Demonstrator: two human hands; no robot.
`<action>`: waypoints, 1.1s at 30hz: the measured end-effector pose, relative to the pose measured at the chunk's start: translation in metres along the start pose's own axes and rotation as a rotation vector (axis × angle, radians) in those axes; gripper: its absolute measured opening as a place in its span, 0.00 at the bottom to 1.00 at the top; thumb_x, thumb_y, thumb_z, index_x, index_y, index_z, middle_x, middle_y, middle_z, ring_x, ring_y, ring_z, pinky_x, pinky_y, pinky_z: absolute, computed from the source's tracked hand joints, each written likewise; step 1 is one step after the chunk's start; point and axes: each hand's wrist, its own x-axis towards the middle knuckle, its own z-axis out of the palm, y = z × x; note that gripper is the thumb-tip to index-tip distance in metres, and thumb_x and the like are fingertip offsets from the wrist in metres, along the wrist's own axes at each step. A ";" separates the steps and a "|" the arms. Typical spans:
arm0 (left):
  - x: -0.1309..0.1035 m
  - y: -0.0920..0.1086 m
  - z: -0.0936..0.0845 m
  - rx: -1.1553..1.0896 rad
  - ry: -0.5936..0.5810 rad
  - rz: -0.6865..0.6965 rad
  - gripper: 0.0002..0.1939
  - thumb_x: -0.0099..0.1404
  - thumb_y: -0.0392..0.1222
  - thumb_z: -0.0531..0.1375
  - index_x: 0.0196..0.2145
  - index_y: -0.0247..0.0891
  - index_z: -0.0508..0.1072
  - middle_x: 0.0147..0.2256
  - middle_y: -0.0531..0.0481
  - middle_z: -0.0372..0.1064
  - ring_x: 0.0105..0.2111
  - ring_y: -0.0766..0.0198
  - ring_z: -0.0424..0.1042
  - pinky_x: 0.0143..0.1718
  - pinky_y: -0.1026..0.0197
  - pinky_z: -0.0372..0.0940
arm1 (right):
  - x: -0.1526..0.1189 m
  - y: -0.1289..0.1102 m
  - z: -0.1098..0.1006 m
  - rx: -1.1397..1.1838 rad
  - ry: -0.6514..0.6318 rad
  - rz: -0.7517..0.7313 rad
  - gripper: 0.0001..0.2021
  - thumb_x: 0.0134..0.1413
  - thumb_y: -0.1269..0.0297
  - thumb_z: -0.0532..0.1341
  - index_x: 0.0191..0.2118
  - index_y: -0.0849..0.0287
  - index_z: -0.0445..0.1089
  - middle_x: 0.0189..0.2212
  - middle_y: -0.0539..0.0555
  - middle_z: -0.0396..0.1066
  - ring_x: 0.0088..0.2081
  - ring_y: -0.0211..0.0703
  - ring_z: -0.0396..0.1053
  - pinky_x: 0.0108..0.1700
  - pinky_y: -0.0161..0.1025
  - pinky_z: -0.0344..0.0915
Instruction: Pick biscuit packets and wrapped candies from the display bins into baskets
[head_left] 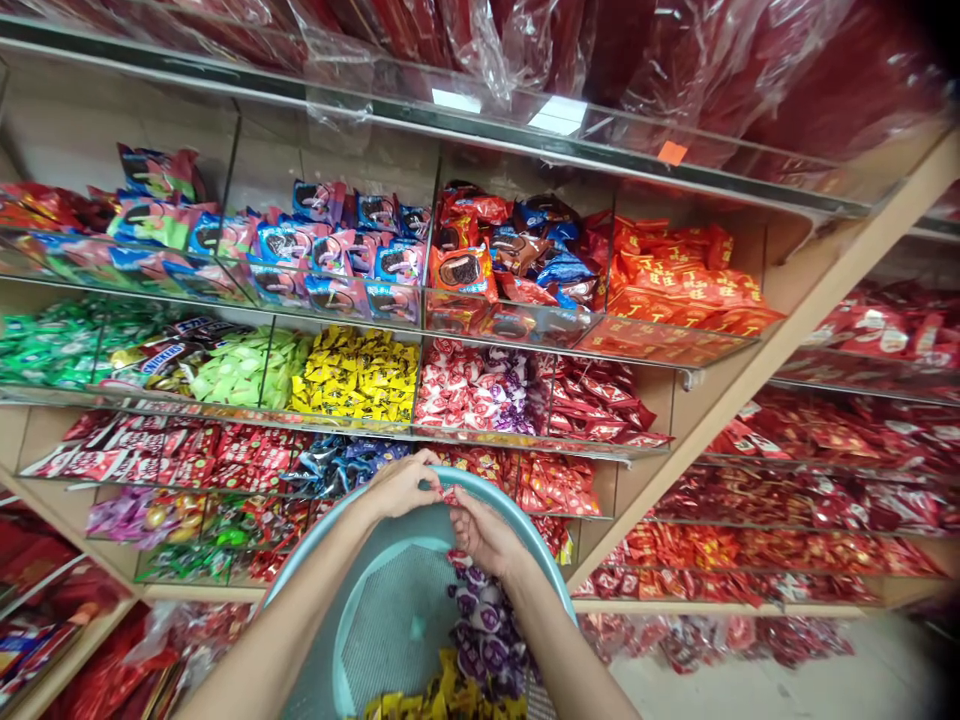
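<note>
My left hand (407,486) and my right hand (481,528) meet above the far side of a teal plastic basket (360,560), both closed in a pinch. Between their fingertips is a small red wrapped candy (448,495), largely covered by the fingers. Inside the basket, purple-and-white wrapped candies (484,620) lie heaped under my right forearm, with a few red-and-white ones at the top of the heap. Yellow wrapped candies (442,695) lie at the near side. The basket's mesh bottom shows on the left.
Ahead stands a shelf with clear dividers. Its compartments hold yellow candies (356,375), red-and-white and purple candies (480,388), green packets (247,365), blue-and-pink packets (330,245) and orange packets (682,270). A slanting wooden side panel (780,345) bounds it; more red packets (825,490) lie beyond.
</note>
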 end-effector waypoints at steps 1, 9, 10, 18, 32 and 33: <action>0.000 0.000 0.000 -0.002 0.001 0.007 0.12 0.58 0.53 0.56 0.31 0.47 0.75 0.47 0.59 0.63 0.40 0.66 0.67 0.38 0.66 0.57 | 0.001 -0.001 0.000 0.007 0.018 0.042 0.15 0.46 0.54 0.63 0.29 0.63 0.67 0.17 0.46 0.68 0.15 0.25 0.61 0.15 0.22 0.54; -0.002 0.002 0.003 0.037 0.028 0.005 0.14 0.60 0.55 0.54 0.33 0.48 0.75 0.47 0.58 0.63 0.43 0.64 0.66 0.39 0.65 0.56 | 0.003 0.001 -0.006 0.035 -0.007 0.199 0.24 0.49 0.46 0.57 0.31 0.68 0.69 0.16 0.48 0.67 0.15 0.26 0.62 0.16 0.22 0.55; -0.002 0.002 0.003 0.041 0.035 0.002 0.14 0.59 0.55 0.54 0.33 0.48 0.75 0.47 0.58 0.63 0.43 0.64 0.66 0.39 0.65 0.57 | 0.003 0.002 -0.008 0.017 -0.005 0.180 0.23 0.50 0.46 0.57 0.31 0.67 0.69 0.17 0.49 0.68 0.16 0.27 0.63 0.17 0.23 0.56; -0.001 0.006 0.002 0.065 0.062 -0.054 0.13 0.56 0.55 0.56 0.33 0.48 0.74 0.45 0.58 0.64 0.37 0.66 0.68 0.36 0.66 0.57 | -0.008 0.010 -0.027 -0.443 0.163 -0.209 0.16 0.43 0.52 0.64 0.30 0.62 0.70 0.22 0.48 0.67 0.21 0.30 0.61 0.22 0.28 0.57; -0.003 0.011 0.001 0.054 0.074 -0.108 0.10 0.58 0.47 0.54 0.30 0.46 0.74 0.42 0.57 0.67 0.39 0.64 0.68 0.37 0.64 0.58 | -0.016 0.036 -0.025 -1.522 0.102 -0.663 0.12 0.49 0.63 0.59 0.42 0.55 0.66 0.38 0.53 0.69 0.41 0.46 0.62 0.44 0.40 0.57; -0.003 0.012 0.001 0.051 0.073 -0.113 0.09 0.58 0.47 0.54 0.30 0.46 0.74 0.42 0.57 0.67 0.39 0.64 0.68 0.37 0.64 0.58 | -0.019 0.039 -0.023 -1.569 0.108 -0.667 0.11 0.49 0.62 0.60 0.41 0.55 0.66 0.38 0.53 0.69 0.41 0.46 0.62 0.43 0.40 0.57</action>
